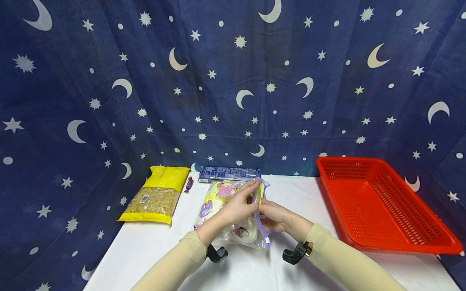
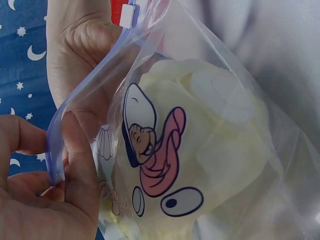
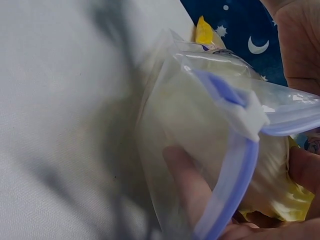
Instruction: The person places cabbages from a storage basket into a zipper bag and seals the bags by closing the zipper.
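Note:
A clear zip bag (image 1: 251, 238) with cartoon prints and a purple slider strip (image 1: 263, 228) lies on the white table, its mouth facing right. A soft, pale yellow-and-white package (image 2: 220, 130) fills it. My left hand (image 1: 238, 206) lies over the bag and pinches the strip between thumb and fingers, as the left wrist view shows. My right hand (image 1: 276, 216) is at the bag's mouth, its thumb and fingers around the package's end. One finger (image 3: 187, 177) shows through the clear film. The white slider (image 3: 247, 117) sits at the near end of the strip.
A yellow bag of pasta (image 1: 153, 198) lies at the left, with a small purple-wrapped candy (image 1: 189, 184) beside it. Behind the zip bag is a flat dark-blue box (image 1: 229, 173). A red plastic basket (image 1: 329, 202) stands at the right. A starry blue curtain (image 1: 218, 101) hangs behind.

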The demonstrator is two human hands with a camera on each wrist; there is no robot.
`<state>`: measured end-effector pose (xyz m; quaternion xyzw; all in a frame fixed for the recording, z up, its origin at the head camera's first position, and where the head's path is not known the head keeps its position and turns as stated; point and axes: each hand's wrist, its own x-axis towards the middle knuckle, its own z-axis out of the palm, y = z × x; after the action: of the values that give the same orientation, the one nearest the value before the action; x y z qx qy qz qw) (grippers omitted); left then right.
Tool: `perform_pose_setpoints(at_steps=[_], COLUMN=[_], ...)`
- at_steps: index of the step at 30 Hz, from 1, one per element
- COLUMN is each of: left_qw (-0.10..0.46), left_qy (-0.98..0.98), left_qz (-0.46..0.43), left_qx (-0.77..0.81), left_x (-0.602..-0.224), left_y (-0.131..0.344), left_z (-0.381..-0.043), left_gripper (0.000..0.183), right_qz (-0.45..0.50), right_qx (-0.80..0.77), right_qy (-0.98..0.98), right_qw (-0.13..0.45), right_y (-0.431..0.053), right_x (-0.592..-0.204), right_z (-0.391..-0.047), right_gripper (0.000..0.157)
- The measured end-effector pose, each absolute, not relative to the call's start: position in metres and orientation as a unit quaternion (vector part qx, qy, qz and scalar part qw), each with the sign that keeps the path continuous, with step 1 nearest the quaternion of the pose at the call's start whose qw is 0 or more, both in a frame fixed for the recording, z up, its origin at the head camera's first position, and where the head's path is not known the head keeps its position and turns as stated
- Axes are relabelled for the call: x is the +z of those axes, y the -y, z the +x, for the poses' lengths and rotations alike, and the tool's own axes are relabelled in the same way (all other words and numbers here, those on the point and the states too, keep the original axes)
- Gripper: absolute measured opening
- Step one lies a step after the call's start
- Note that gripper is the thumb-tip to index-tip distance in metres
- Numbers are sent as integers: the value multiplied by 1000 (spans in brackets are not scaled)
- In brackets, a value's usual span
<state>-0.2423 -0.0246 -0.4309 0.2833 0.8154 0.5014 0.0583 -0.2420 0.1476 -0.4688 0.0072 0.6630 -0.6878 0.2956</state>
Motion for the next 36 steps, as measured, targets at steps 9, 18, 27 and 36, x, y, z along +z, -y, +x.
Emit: perform_pose_setpoints(at_steps=[9, 18, 27, 36], left_qw=[65, 60, 59, 66], left_qy=[-818, -811, -814, -812], left_qz=[286, 296, 291, 290], left_qx=[496, 501, 500, 501], left_x=[-431, -432, -434, -434], left_y=[26, 26, 25, 25], left_z=[-242, -243, -244, -243], left_gripper=[75, 75, 75, 75], right_qz=[13, 15, 21, 18], right_qx=[-695, -695, -695, -694], right_qy=[-649, -642, -642, -643], right_qw=[309, 323, 321, 324], right_y=[-147, -148, -148, -149], right_x=[-469, -469, -468, -468], right_z=[-245, -245, -245, -245], right_gripper=[47, 56, 60, 52])
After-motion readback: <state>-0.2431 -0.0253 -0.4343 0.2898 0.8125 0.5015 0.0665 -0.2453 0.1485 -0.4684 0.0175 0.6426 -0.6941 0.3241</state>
